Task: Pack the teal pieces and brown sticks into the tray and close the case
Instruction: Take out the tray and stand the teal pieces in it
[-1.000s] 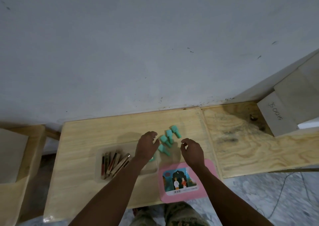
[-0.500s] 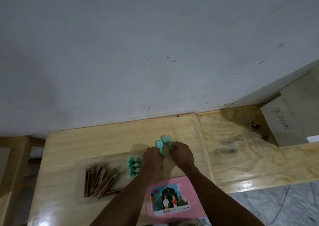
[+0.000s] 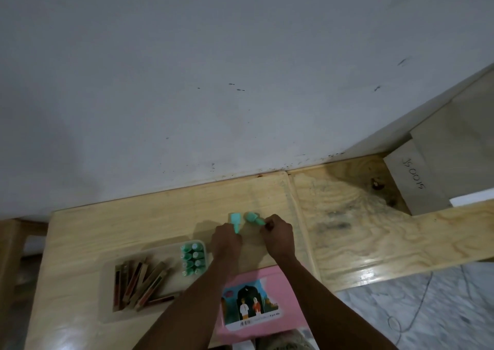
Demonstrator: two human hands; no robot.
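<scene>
Pale pine table (image 3: 107, 229), set against a scuffed grey wall (image 3: 213, 69).
Two teal pieces (image 3: 235, 219) are pinched near the table's far edge, one per hand: left hand (image 3: 227, 238), right hand (image 3: 278, 236); the tray (image 3: 107, 309) holds brown sticks (image 3: 139, 283).

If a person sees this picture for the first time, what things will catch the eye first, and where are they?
Most striking are the two hands at the middle of the wooden table, the left hand and right hand each picking up a teal piece. To their left lies a clear tray with brown sticks and a row of teal pieces. A pink case lid with a picture lies at the near edge.
</scene>
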